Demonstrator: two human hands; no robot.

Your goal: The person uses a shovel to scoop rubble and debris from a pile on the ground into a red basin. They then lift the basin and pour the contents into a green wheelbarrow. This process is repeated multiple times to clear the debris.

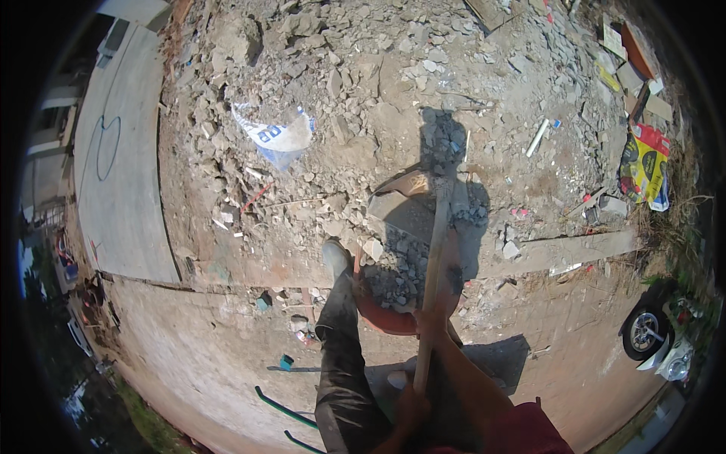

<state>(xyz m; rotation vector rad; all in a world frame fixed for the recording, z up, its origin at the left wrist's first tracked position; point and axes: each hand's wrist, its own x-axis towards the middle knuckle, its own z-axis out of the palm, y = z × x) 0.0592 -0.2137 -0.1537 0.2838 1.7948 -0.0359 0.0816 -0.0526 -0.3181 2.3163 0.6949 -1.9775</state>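
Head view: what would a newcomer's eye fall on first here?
Probably the long wooden handle, slanting across an orange basin of rubble near the centre. Next, the yellow, red and black bag at the far right, with a black-tyred wheel below it. The white-and-blue sack, upper left of centre, stands out too.

Two hands (432, 324) (413, 405), one wooden handle (437, 253), one tub (389, 321), one wheel (643, 331) at four o'clock, two green bars (281, 407) at seven
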